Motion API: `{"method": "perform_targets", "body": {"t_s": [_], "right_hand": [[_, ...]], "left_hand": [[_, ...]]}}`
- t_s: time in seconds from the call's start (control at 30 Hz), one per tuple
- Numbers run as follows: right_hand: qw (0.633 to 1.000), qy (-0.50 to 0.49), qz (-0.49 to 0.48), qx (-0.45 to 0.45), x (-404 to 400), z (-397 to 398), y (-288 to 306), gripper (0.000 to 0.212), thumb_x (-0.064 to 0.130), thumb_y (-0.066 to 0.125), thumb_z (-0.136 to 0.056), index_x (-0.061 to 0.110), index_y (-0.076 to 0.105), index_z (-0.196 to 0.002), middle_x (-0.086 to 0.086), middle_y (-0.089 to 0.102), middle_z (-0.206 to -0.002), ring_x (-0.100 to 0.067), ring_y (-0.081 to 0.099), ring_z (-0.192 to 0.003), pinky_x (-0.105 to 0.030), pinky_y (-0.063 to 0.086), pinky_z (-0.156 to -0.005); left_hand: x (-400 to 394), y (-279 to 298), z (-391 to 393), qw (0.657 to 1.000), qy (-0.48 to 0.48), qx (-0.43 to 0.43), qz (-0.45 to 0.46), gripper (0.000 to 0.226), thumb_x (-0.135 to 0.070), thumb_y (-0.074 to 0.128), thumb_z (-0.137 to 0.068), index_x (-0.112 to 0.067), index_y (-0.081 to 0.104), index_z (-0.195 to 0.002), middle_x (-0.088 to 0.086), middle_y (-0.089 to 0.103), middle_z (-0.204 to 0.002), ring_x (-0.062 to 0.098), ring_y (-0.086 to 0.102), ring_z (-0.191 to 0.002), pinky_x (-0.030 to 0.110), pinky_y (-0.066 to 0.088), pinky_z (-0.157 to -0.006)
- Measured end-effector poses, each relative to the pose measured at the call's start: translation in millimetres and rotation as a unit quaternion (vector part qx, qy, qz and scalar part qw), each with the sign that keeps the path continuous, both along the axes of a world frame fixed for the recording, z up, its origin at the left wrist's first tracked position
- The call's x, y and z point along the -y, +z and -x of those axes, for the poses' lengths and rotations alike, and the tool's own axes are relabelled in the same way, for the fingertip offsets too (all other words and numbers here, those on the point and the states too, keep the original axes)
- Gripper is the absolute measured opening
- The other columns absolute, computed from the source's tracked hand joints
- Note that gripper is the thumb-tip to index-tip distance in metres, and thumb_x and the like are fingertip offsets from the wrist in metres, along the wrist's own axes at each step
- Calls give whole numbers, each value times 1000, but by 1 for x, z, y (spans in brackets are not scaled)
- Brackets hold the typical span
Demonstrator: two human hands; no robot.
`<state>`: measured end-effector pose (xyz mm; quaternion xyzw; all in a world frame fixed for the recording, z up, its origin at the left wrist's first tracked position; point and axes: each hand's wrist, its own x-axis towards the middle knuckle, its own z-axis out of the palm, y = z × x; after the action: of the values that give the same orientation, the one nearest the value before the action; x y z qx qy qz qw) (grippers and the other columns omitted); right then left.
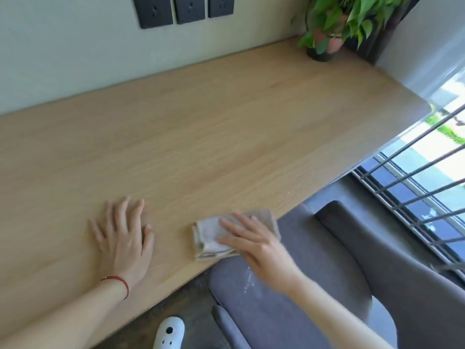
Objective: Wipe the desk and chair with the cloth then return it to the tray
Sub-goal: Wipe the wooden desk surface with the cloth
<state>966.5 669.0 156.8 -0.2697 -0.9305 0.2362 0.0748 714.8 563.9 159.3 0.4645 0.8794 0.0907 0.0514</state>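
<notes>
A folded beige and grey cloth (pixel 211 238) lies on the light wooden desk (pixel 201 137) at its near edge. My right hand (pixel 259 245) presses flat on the cloth, fingers spread over it. My left hand (pixel 123 238) rests flat on the bare desk to the left of the cloth, fingers apart, a red string around the wrist. A grey upholstered chair (pixel 327 293) stands under the desk's edge at the lower right, with whitish marks on its armrest. No tray is in view.
A potted green plant (pixel 334 28) stands in the desk's far right corner. Black wall sockets (pixel 181 8) sit above the desk. A window with metal bars (pixel 415 187) is on the right. A white shoe (pixel 168 333) shows on the dark floor.
</notes>
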Motion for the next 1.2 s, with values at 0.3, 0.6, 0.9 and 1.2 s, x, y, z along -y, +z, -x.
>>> {"method": "perform_targets", "body": {"t_s": [0.3,0.6,0.9,1.2], "right_hand": [[905,-424,-24,7,-166,89,5,47,7,35,-97,29,47,-137,-3,28,-156,-35,16,-144,-46,10,-119],[999,6,-37,-39,2,177,-4,43,24,48,-95,34,45,-137,3,31,-155,-27,15,-147,-40,5,-120],[941,-326,-74,46,-189,107,8,46,8,36,-96,24,43,-139,-5,30,-155,-35,24,-139,-48,18,-115],[998,-18,-62,6,-40,190,7,45,17,39,-99,35,39,-140,5,27,-156,-30,15,-146,-40,7,-121]], "left_hand": [[1,-7,7,999,-12,-8,29,63,-40,21,-85,-12,46,-135,16,38,-146,40,23,-141,67,13,-110],[3,-9,7,999,37,12,-30,38,-27,44,-80,-8,53,-112,21,47,-129,43,33,-134,68,18,-108],[3,-11,9,1000,19,-5,-11,54,-35,28,-85,-8,52,-124,15,49,-126,43,28,-138,68,16,-109],[2,-9,7,998,61,12,-24,53,-31,36,-82,-4,49,-126,17,45,-132,41,26,-139,67,12,-110]]}}
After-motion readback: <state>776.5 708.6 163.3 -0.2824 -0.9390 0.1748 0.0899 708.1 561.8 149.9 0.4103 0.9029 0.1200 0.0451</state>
